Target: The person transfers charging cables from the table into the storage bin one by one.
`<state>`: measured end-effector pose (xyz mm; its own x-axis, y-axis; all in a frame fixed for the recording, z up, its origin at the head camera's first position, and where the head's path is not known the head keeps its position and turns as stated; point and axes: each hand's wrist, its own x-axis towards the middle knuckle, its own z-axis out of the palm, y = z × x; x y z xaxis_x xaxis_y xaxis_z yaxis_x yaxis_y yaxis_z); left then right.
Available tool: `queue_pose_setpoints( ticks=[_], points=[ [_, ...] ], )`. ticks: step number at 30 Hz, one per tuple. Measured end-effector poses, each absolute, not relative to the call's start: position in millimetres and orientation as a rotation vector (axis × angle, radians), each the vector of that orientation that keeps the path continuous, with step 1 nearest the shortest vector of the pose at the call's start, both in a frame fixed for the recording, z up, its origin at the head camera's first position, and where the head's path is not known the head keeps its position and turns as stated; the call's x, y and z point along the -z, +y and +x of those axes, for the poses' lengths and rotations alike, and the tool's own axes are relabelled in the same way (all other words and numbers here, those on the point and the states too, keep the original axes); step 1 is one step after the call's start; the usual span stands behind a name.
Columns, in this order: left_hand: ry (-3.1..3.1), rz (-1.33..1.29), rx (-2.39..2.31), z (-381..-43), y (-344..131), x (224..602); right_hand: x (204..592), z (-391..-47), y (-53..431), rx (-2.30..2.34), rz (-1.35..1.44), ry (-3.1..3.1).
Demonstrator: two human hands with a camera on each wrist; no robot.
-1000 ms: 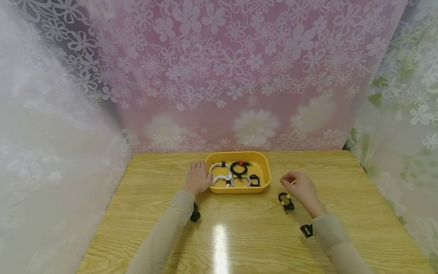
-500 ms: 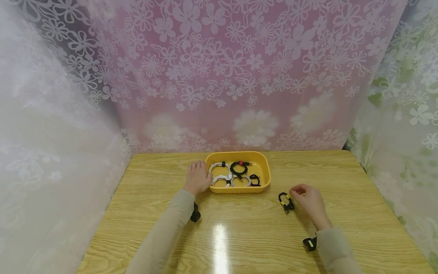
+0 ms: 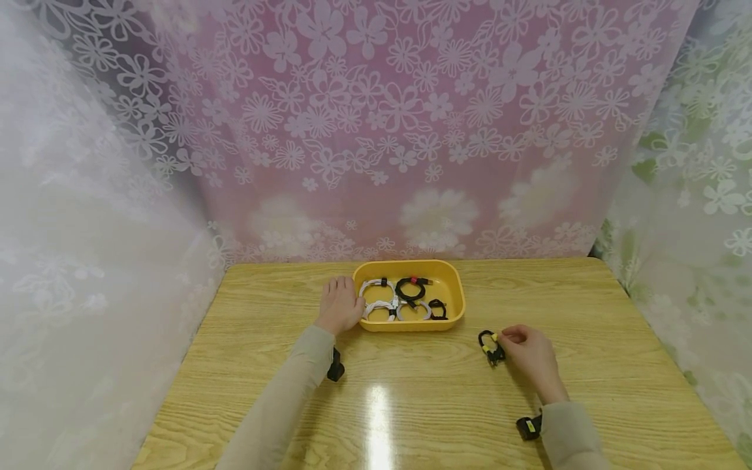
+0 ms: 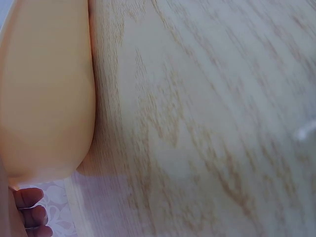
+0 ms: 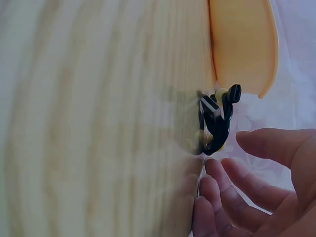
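A yellow box (image 3: 452, 290) stands near the table's back edge. My left hand (image 3: 339, 305) holds its left end, thumb over the rim and fingers down outside. In the left wrist view, bent fingertips (image 4: 33, 215) show past the box's corner. To the right of the box, a small coiled black cable (image 3: 492, 356) with yellow bands lies on the table. My right hand (image 3: 531, 356) is at its right side, fingertips close to a yellow band. In the right wrist view, thumb and fingers are spread apart near the black cable (image 5: 219, 123), with fingertips low at the table.
Inside the box lie several coiled cables: a white one (image 3: 363, 285) at the left, a black one (image 3: 398, 294) with a red tie, and a small black one (image 3: 432, 313) at the right. A floral curtain (image 3: 376, 163) hangs behind the wooden table (image 3: 423, 398).
My right hand has come down and toward me, from above and beyond the yellow-banded cable to its right side. The left hand and the box have not moved.
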<state>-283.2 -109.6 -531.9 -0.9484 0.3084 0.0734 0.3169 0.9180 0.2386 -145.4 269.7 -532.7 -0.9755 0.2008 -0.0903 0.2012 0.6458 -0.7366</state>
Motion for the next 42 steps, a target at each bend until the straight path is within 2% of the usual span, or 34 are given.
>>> queue_pose_setpoints(
  ticks=[17, 42],
  points=[
    [-3.054, -0.495, 0.378, -284, -109, 533, 545, -148, 265, 1.218, 0.387, 2.902],
    [-3.049, -0.491, 0.386, -282, -109, 530, 539, -149, 256, 1.123, 0.591, 2.874]
  ],
)
